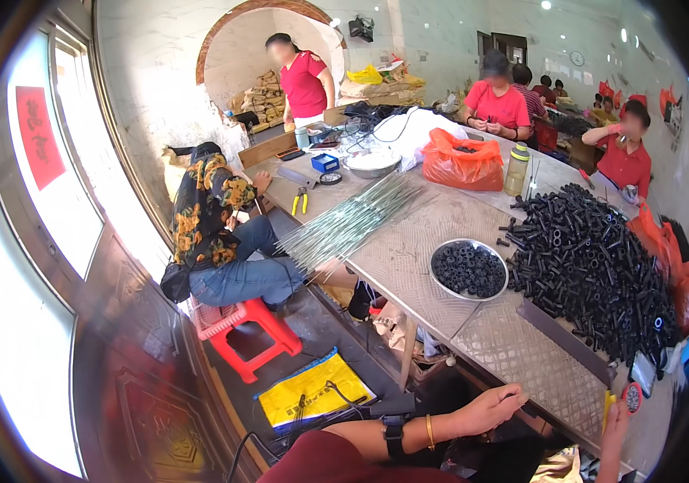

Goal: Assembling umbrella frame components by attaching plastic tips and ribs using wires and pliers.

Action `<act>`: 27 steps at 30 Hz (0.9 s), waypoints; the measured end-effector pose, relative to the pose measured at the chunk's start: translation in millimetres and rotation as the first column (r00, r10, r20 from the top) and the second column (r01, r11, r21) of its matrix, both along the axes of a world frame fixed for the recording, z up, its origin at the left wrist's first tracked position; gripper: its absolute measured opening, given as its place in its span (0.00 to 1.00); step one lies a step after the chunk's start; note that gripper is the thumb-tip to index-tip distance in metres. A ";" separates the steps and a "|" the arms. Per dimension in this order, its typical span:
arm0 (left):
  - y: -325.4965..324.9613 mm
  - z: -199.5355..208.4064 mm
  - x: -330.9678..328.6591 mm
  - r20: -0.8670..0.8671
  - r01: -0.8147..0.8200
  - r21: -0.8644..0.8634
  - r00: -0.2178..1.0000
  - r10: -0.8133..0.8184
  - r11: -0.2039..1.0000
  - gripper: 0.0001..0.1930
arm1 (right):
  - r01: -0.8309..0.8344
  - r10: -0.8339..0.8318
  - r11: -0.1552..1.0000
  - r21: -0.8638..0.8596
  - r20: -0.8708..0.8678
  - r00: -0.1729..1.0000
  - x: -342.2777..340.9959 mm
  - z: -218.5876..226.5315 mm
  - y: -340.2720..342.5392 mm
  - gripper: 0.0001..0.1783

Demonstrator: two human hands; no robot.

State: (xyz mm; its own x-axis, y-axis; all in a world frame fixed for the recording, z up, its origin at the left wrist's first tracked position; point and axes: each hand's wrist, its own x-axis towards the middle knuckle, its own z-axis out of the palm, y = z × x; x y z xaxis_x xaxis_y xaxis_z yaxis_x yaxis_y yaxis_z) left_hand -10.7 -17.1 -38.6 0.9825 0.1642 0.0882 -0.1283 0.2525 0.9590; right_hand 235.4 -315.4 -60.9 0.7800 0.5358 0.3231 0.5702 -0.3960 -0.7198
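My left hand (pixel 491 409) reaches from a dark red sleeve, with a black watch and a thin bracelet on the wrist. It rests at the near edge of the patterned metal table (pixel 513 354), fingers curled together; anything in them is hidden. My right hand (pixel 615 431) rises at the lower right and pinches a small round red-rimmed part (pixel 633 398), with a yellow piece (pixel 608 404) beside it. Just beyond both hands lie a flat metal bar (pixel 563 340), a big heap of short black tubes (pixel 594 270) and a metal bowl of black rings (pixel 468 270).
A bundle of thin metal rods (pixel 352 221), yellow-handled pliers (pixel 300 201), an orange bag (pixel 463 161) and a bottle (pixel 516 169) lie farther along the table. A person in a floral shirt (pixel 211 213) sits by a red stool (pixel 248 338). A yellow sack (pixel 312 390) is on the floor. Other people work at the far end.
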 end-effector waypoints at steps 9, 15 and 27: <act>-0.8 3.4 -2.8 -0.028 0.026 -0.015 0.999 -0.027 1.000 0.14 | -0.019 0.202 0.947 0.320 -0.548 0.812 -62.6 41.3 24.1 0.10; -6.4 6.6 -10.6 -0.097 0.092 0.066 0.992 -0.086 0.994 0.12 | -0.037 -0.060 0.988 -0.150 -0.597 0.800 -95.7 66.5 26.7 0.15; 5.0 11.0 4.0 0.018 0.130 0.186 0.991 -0.135 0.974 0.25 | -0.246 0.443 0.830 -0.501 0.322 0.837 -124.0 113.1 70.8 0.26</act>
